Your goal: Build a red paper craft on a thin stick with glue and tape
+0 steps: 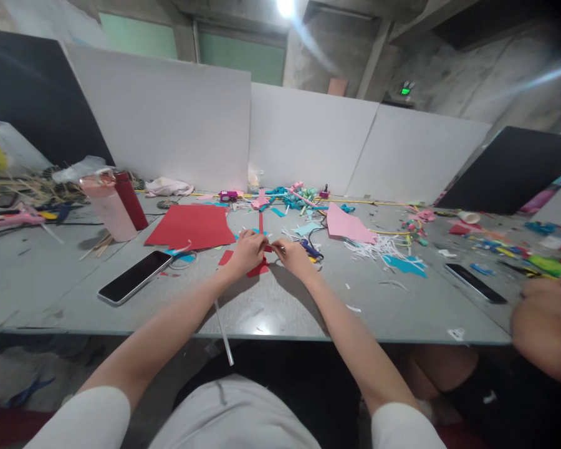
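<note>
Both my hands meet over the middle of the table around a narrow red paper strip (261,223). My left hand (249,251) has its fingers closed on the strip, which stands up past the fingertips. My right hand (292,255) pinches the strip's other part from the right side. Small red paper pieces (258,268) lie below the hands. Close to my right hand are dark blue scissors (311,249). A large red paper sheet (191,226) lies to the left of my hands. Under my left wrist, a clear glue stick (224,333) juts over the table edge.
A phone (135,277), a pink bottle (108,209) and a red bottle (131,201) are on the left. Pink paper (348,223), white shreds (374,246) and another phone (475,283) lie right. A co-worker's arm (545,324) rests at the right edge.
</note>
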`<action>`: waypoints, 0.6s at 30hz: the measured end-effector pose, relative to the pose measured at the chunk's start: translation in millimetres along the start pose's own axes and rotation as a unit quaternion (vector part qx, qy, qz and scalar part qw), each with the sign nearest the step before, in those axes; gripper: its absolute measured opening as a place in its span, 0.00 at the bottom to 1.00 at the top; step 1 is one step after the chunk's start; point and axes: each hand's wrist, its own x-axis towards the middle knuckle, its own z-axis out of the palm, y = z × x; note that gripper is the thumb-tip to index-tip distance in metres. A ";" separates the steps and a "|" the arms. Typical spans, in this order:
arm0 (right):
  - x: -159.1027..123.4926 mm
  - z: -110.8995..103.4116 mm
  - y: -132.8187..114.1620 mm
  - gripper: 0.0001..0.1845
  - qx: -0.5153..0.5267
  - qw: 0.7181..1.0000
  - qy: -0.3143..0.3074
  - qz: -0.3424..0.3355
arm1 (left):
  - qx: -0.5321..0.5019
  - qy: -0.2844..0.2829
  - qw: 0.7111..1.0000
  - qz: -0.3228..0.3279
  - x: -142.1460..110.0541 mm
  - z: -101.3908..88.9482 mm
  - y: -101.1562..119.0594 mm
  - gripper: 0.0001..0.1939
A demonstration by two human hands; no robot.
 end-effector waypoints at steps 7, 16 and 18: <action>1.3 -0.7 3.3 0.10 0.012 1.000 -0.007 0.002 | -0.070 -0.016 0.997 0.014 4.5 -1.0 0.4 0.10; 2.9 -1.3 2.0 0.12 0.035 0.999 0.008 0.026 | -0.059 -0.011 0.998 0.007 4.1 -0.8 -0.4 0.10; 2.5 -2.6 1.3 0.09 0.029 0.999 0.004 0.012 | -0.058 -0.014 0.998 0.006 4.1 -0.7 -0.3 0.10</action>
